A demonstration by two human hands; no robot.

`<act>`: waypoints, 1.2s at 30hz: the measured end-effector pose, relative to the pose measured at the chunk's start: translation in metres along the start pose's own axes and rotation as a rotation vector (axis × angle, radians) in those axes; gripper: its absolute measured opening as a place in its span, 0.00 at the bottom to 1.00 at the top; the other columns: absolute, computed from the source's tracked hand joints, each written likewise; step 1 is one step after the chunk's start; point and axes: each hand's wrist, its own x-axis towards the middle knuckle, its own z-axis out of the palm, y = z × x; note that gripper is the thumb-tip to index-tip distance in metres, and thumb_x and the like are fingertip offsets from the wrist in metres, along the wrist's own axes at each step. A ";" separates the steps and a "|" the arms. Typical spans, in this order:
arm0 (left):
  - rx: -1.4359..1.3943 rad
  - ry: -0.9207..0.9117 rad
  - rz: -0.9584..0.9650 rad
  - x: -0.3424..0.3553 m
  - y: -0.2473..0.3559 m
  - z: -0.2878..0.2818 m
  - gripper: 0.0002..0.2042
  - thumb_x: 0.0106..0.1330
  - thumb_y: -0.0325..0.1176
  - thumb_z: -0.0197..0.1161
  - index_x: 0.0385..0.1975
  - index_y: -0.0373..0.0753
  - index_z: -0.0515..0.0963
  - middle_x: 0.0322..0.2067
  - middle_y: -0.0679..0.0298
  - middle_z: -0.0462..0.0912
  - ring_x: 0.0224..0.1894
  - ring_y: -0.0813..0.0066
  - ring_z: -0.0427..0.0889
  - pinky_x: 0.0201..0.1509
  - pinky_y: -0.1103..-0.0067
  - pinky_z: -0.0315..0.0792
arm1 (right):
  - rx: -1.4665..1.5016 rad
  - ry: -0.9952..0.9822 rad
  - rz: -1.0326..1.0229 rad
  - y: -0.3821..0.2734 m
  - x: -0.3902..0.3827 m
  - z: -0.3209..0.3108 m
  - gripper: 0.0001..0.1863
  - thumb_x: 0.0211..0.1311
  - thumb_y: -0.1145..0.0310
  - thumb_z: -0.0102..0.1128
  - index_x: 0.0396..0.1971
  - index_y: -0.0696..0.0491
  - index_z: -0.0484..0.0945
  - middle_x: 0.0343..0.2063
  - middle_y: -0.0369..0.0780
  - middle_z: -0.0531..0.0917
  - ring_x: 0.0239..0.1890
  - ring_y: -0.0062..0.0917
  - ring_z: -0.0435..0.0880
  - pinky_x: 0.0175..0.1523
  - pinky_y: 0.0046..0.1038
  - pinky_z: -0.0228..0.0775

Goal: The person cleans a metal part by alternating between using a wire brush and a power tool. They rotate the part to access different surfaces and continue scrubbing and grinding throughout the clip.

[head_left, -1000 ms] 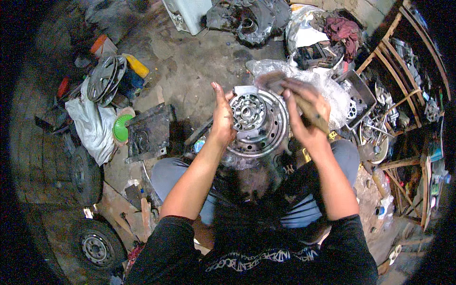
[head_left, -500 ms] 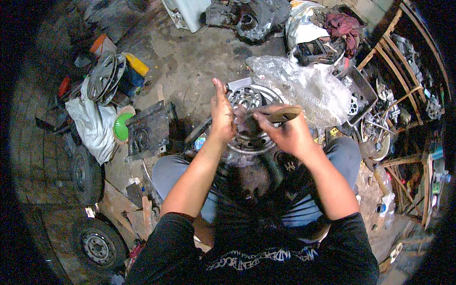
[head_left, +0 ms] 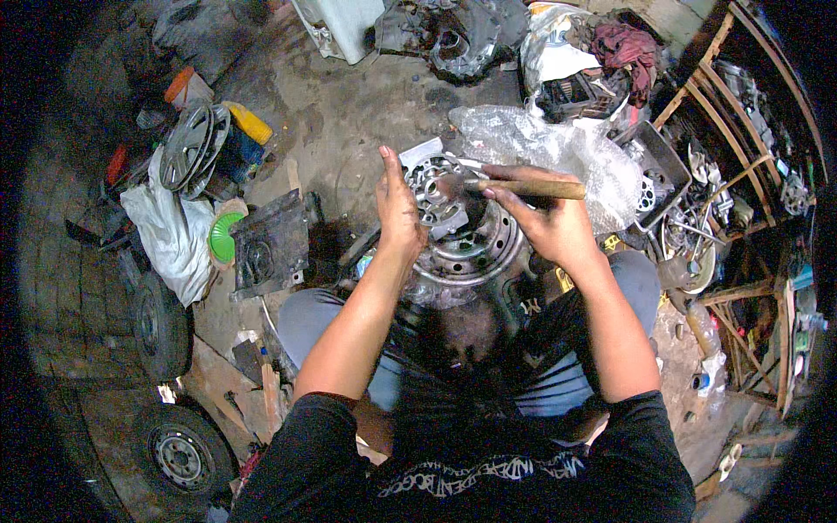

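In front of me a grey metal casting [head_left: 425, 180] with round openings rests over a steel wheel rim [head_left: 488, 261]. My left hand [head_left: 400, 209] is at the casting's left edge, one digit pointing up along it and the others mostly hidden. It appears to grip that edge. My right hand [head_left: 549, 222] is closed around the wooden handle of a brush [head_left: 540, 187]. The brush lies nearly level, its blurred brown head over the casting. My thumb and fingers pinch the handle near the head.
Clear bubble wrap [head_left: 558, 157] lies beyond my right hand. A dark metal tray [head_left: 658, 166] and a basin of parts [head_left: 689, 244] stand right. At left are wheel covers [head_left: 193, 148], a white sack [head_left: 166, 222] and tyres [head_left: 179, 449]. A large casting [head_left: 449, 39] sits far ahead.
The brush has swung from pointing toward me to nearly level, its head moving farther away over the casting. The casting is turned slightly, and my left hand has shifted a little left.
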 end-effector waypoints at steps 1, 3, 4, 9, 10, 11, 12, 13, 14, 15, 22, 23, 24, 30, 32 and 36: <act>-0.008 -0.001 0.017 0.000 0.000 0.000 0.38 0.64 0.71 0.49 0.54 0.38 0.74 0.43 0.58 0.84 0.44 0.64 0.85 0.51 0.62 0.80 | 0.004 0.043 -0.056 -0.002 0.000 0.000 0.09 0.61 0.74 0.65 0.41 0.58 0.85 0.41 0.44 0.88 0.41 0.30 0.88 0.49 0.30 0.77; -0.025 -0.002 0.053 0.000 -0.001 0.001 0.37 0.65 0.71 0.49 0.53 0.39 0.74 0.43 0.59 0.85 0.44 0.64 0.85 0.52 0.63 0.80 | -0.058 0.071 -0.116 0.001 -0.001 0.004 0.09 0.60 0.72 0.66 0.40 0.56 0.86 0.37 0.46 0.87 0.38 0.33 0.88 0.45 0.30 0.78; -0.067 0.024 0.045 0.000 -0.001 0.001 0.37 0.65 0.71 0.49 0.53 0.39 0.74 0.43 0.59 0.84 0.44 0.64 0.85 0.52 0.63 0.80 | -0.089 0.083 -0.147 0.003 -0.002 0.006 0.09 0.60 0.71 0.66 0.40 0.55 0.86 0.35 0.47 0.87 0.37 0.35 0.88 0.43 0.31 0.78; -0.193 0.011 0.094 0.001 0.002 -0.003 0.37 0.65 0.70 0.51 0.50 0.36 0.76 0.40 0.60 0.85 0.40 0.65 0.86 0.46 0.65 0.82 | -0.064 -0.038 -0.214 0.003 -0.016 0.035 0.18 0.59 0.75 0.63 0.50 0.54 0.82 0.38 0.46 0.85 0.39 0.38 0.86 0.46 0.33 0.77; -0.197 0.023 0.111 -0.001 0.006 -0.001 0.37 0.65 0.69 0.51 0.49 0.34 0.77 0.38 0.60 0.85 0.37 0.66 0.87 0.43 0.66 0.83 | -0.034 -0.110 -0.216 0.002 -0.020 0.038 0.18 0.59 0.75 0.63 0.50 0.53 0.82 0.38 0.47 0.85 0.39 0.38 0.86 0.46 0.33 0.77; -0.113 0.157 0.120 -0.005 0.012 0.007 0.37 0.65 0.69 0.50 0.48 0.35 0.77 0.38 0.60 0.85 0.37 0.67 0.87 0.43 0.68 0.83 | -0.006 -0.182 -0.218 0.000 -0.024 0.040 0.18 0.59 0.75 0.63 0.50 0.53 0.82 0.38 0.47 0.85 0.40 0.38 0.86 0.47 0.33 0.77; -0.128 0.159 0.110 -0.004 0.012 0.007 0.37 0.65 0.69 0.50 0.48 0.35 0.77 0.38 0.60 0.85 0.37 0.68 0.87 0.43 0.68 0.83 | 0.022 -0.252 -0.219 0.000 -0.025 0.041 0.17 0.59 0.76 0.63 0.50 0.53 0.82 0.39 0.47 0.85 0.40 0.39 0.85 0.47 0.34 0.76; -0.142 0.168 0.103 -0.003 0.013 0.006 0.36 0.66 0.69 0.50 0.48 0.35 0.77 0.38 0.61 0.85 0.37 0.68 0.87 0.44 0.68 0.83 | -0.016 -0.208 -0.290 0.004 -0.027 0.042 0.19 0.58 0.76 0.62 0.51 0.52 0.82 0.38 0.47 0.85 0.40 0.41 0.85 0.48 0.34 0.76; -0.154 0.185 0.097 -0.003 0.013 0.001 0.36 0.66 0.69 0.51 0.48 0.35 0.78 0.38 0.61 0.85 0.37 0.68 0.87 0.44 0.69 0.82 | -0.043 -0.198 -0.201 0.003 -0.023 0.039 0.19 0.58 0.76 0.62 0.51 0.52 0.82 0.38 0.48 0.85 0.41 0.41 0.85 0.49 0.34 0.76; -0.221 0.119 0.138 0.004 0.010 -0.008 0.34 0.66 0.68 0.52 0.49 0.37 0.77 0.39 0.61 0.85 0.39 0.67 0.86 0.47 0.67 0.82 | -0.071 -0.188 -0.110 0.001 -0.013 0.030 0.19 0.59 0.75 0.62 0.51 0.53 0.81 0.38 0.48 0.85 0.41 0.42 0.85 0.49 0.34 0.76; -0.384 0.019 0.112 0.019 0.006 -0.018 0.33 0.66 0.66 0.54 0.52 0.40 0.75 0.46 0.62 0.83 0.46 0.65 0.84 0.52 0.63 0.80 | -0.099 -0.121 -0.183 0.002 -0.010 0.012 0.21 0.61 0.78 0.59 0.55 0.56 0.78 0.49 0.50 0.83 0.48 0.41 0.84 0.53 0.34 0.74; -0.362 0.066 0.111 0.016 0.006 -0.015 0.32 0.66 0.66 0.54 0.52 0.40 0.75 0.45 0.62 0.83 0.46 0.65 0.84 0.52 0.63 0.80 | -0.060 -0.184 -0.350 0.005 -0.014 0.021 0.23 0.59 0.80 0.60 0.57 0.56 0.77 0.50 0.50 0.82 0.49 0.41 0.84 0.55 0.35 0.73; -0.354 0.064 0.114 0.018 0.004 -0.015 0.32 0.66 0.66 0.54 0.52 0.40 0.75 0.45 0.62 0.83 0.46 0.65 0.84 0.51 0.64 0.80 | 0.037 -0.241 -0.297 0.002 -0.019 0.028 0.26 0.55 0.82 0.60 0.58 0.55 0.76 0.49 0.50 0.82 0.50 0.43 0.82 0.57 0.36 0.72; -0.397 0.068 0.051 0.013 0.014 -0.016 0.31 0.67 0.65 0.52 0.52 0.42 0.75 0.46 0.62 0.83 0.48 0.64 0.83 0.53 0.63 0.79 | -0.215 -0.066 -0.016 0.014 -0.003 0.011 0.20 0.64 0.77 0.54 0.56 0.56 0.77 0.49 0.51 0.82 0.49 0.44 0.83 0.56 0.34 0.73; -0.428 0.033 0.107 0.020 0.008 -0.024 0.31 0.68 0.65 0.50 0.53 0.42 0.74 0.46 0.61 0.83 0.48 0.63 0.83 0.53 0.63 0.79 | -0.179 -0.052 -0.162 -0.007 -0.007 0.019 0.19 0.64 0.78 0.53 0.56 0.55 0.78 0.50 0.51 0.82 0.50 0.42 0.83 0.55 0.33 0.74; -0.425 0.090 0.061 0.023 0.002 -0.020 0.29 0.71 0.63 0.45 0.55 0.43 0.73 0.48 0.57 0.82 0.50 0.55 0.82 0.55 0.55 0.78 | -0.093 -0.169 -0.192 0.005 -0.019 0.036 0.19 0.61 0.79 0.56 0.53 0.54 0.78 0.45 0.50 0.83 0.43 0.43 0.83 0.50 0.36 0.76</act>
